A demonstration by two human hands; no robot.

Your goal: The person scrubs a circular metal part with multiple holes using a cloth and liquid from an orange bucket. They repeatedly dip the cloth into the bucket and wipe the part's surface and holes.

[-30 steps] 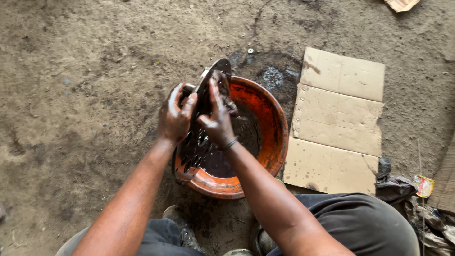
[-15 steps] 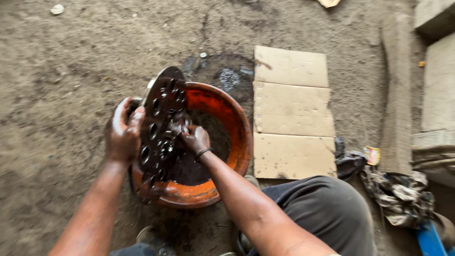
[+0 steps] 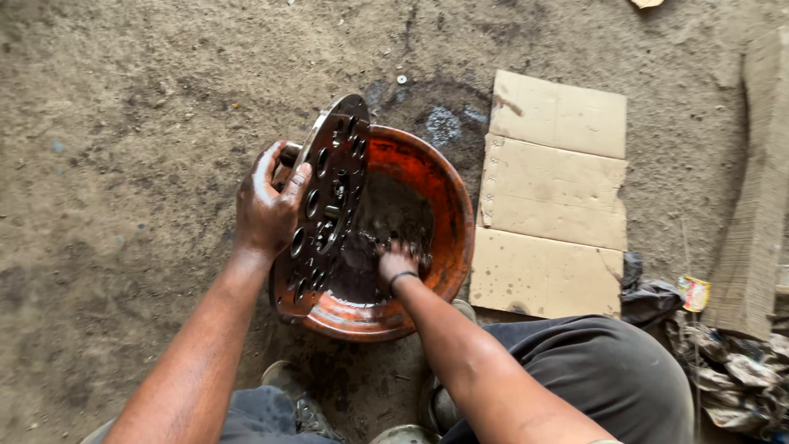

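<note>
Near: shoes (image 3: pixel 304 403) and dark trousers (image 3: pixel 608 378) at bottom edge. Rag pile (image 3: pixel 723 362) right. Left hand (image 3: pixel 267 205) clamped on the rim of a round perforated metal plate (image 3: pixel 329 205), stood on edge in the orange basin (image 3: pixel 448 214). Right hand (image 3: pixel 399 261) down in dark liquid beside the plate; grip can't tell. Cardboard sheets (image 3: pixel 551 197) beyond on the dirt floor (image 3: pixel 123 99).

A metal disc (image 3: pixel 327 205) stands on edge in the basin's (image 3: pixel 448 214) left side; cardboard (image 3: pixel 552 193) lies right of the basin.
</note>
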